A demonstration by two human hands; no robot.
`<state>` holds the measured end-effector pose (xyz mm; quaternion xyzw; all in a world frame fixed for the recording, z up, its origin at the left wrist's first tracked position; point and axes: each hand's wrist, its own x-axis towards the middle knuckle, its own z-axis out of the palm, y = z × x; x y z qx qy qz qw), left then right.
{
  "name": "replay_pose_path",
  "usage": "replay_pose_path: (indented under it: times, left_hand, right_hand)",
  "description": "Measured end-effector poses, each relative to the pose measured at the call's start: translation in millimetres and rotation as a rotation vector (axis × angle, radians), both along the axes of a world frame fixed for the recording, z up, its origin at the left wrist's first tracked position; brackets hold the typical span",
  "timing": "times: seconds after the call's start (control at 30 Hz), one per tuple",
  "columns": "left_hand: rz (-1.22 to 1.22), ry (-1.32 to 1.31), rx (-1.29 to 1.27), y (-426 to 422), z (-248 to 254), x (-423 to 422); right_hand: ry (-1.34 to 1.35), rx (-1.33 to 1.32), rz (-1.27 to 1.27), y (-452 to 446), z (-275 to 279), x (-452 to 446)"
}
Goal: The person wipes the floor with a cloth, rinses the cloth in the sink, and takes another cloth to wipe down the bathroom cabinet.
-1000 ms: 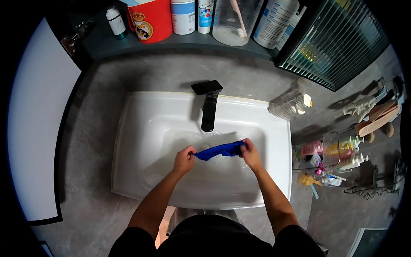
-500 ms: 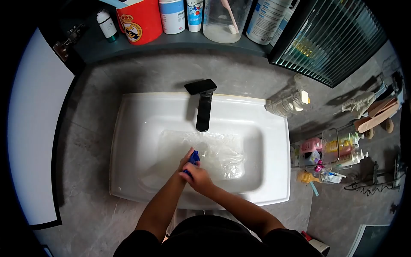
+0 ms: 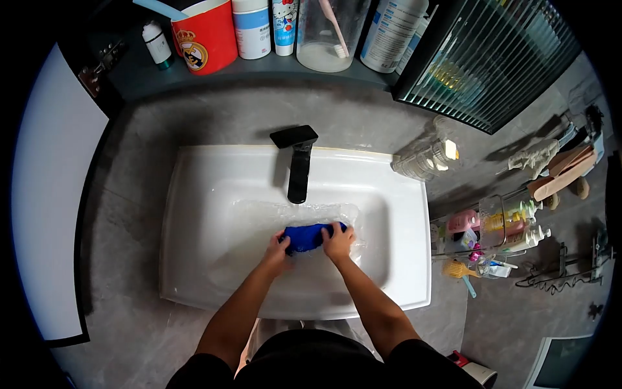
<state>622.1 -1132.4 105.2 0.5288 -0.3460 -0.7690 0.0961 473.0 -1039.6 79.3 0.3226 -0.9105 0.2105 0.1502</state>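
Observation:
A blue cloth [image 3: 304, 238] is spread between my two hands, low over the water in the white sink [image 3: 194, 259]. My left hand [image 3: 276, 254] grips its left end, thumb on top. At the right end, my right hand [image 3: 338, 244] pinches the cloth with fingers curled round the edge. The black faucet [image 3: 299, 175] stands just beyond the cloth, its spout pointing towards me. Rippling water [image 3: 259, 211] covers the basin floor; whether the cloth's underside touches it is hidden.
A shelf [image 3: 272, 70] above the sink holds a red cup [image 3: 206, 39], a toothpaste tube [image 3: 284, 26], a clear cup with a toothbrush [image 3: 334, 29] and bottles. A ribbed clear container [image 3: 424, 161] stands at the sink's back right corner. A wall rack [image 3: 489, 227] holds toiletries at right.
The blue cloth was bunched between my hands, held close together. My right hand has moved right and the cloth is now stretched out sideways. The view has shifted slightly.

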Motion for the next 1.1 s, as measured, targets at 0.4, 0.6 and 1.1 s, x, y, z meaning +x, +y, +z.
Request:
replay_pose_path:
  times: [0.4,0.6,1.1]
  left_hand:
    - [0.115,0.726,0.465,-2.3,-21.5,-23.8]
    - [0.011,0.212,0.243,2.4,-3.0,-21.0]
    - [0.115,0.387,0.481,-10.9,34.7,-23.8]
  right_hand:
    - [-0.277,-0.040,0.784,-10.6,59.8,55.3]
    - [-0.153,-0.180,0.277,0.7,19.8,-13.2]
    - [-0.434,-0.048,0.584,-7.6,142.6,33.1]
